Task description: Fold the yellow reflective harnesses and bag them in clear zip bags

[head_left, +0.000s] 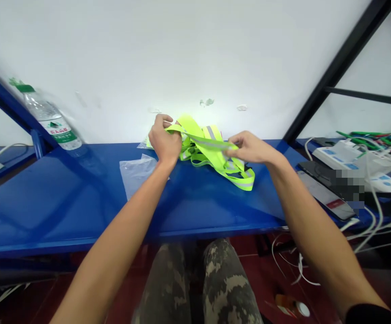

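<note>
Fluorescent yellow reflective straps (212, 146) with grey stripes lie in a loose tangle on the blue table, near the wall. My left hand (165, 140) is closed on the straps at their left side, fingers curled over one band. At the right, my right hand (247, 146) pinches a stretch of the same band, which runs slightly slack between both hands. A looped end hangs toward the front right on the tabletop. Beside my left forearm lies a clear plastic bag (136, 173), flat on the table. Another bit of clear plastic shows behind my left hand.
A water bottle (52, 119) with a green cap stands at the back left of the blue table (74, 193). On the right are a phone (327, 191), white boxes, cables (378, 202) and several coloured pens or wires. An orange bottle (292, 306) lies on the floor.
</note>
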Available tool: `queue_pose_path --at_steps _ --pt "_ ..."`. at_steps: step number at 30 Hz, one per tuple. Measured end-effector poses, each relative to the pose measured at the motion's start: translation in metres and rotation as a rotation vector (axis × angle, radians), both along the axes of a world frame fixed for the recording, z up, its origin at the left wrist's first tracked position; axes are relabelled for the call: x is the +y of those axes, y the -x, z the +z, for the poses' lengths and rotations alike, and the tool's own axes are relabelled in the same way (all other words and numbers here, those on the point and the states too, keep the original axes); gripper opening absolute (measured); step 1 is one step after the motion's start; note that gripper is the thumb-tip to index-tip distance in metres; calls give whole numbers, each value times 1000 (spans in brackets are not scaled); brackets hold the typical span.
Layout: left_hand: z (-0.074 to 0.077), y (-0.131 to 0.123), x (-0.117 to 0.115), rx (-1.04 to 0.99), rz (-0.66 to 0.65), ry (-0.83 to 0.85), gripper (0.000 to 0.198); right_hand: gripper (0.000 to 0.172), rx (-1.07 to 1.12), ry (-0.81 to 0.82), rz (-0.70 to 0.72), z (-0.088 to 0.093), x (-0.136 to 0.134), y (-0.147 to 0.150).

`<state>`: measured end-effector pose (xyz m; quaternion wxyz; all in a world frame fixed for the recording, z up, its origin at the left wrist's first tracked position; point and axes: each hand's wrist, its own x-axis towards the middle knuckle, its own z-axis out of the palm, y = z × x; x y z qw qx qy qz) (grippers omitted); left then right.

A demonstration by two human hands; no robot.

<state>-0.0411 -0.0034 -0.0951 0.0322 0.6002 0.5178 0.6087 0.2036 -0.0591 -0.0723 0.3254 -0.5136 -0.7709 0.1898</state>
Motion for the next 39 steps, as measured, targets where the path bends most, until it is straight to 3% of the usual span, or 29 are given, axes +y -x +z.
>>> queue_pose_path --at_steps 3,5,8,10,13,16,18,23,27,30,33,35,37,39 --pt "15 19 2 136 -97 116 23 25 58 -460 -421 -2 10 0" --pt "30 31 -1 281 -230 252 39 19 146 -643 -551 -1 19 -4" --pt "50 35 -14 462 -604 557 70 22 213 -642 -520 5 29 0" --pt "57 23 -24 399 -895 688 77 31 228 -591 -430 13 31 11" --pt "56 -8 -33 194 -1111 603 70 39 230 -537 -275 27 26 34" --pt "54 -27 -31 216 -1061 498 44 36 229 -485 -175 40 14 44" --pt "56 -27 -25 226 -967 474 27 34 245 -420 -175 46 6 37" --pt "66 3 0 173 -684 283 24 24 205 -127 -182 49 -12 -1" --pt "72 13 14 166 -521 88 23 31 188 50 -19 47 -20 -21" --pt "78 4 11 6 -584 129 23 43 365 52 100 42 -17 -25" --pt "84 -10 -1 -137 -707 230 31 52 469 -117 46 35 -7 -16" --pt "85 -18 -11 -155 -821 292 40 67 424 -169 73 32 -2 -2" --pt "85 -21 -20 -130 -930 337 46 79 335 -119 170 32 0 15" --pt "85 -19 -26 -102 -976 354 51 72 216 -29 229 34 -1 28"
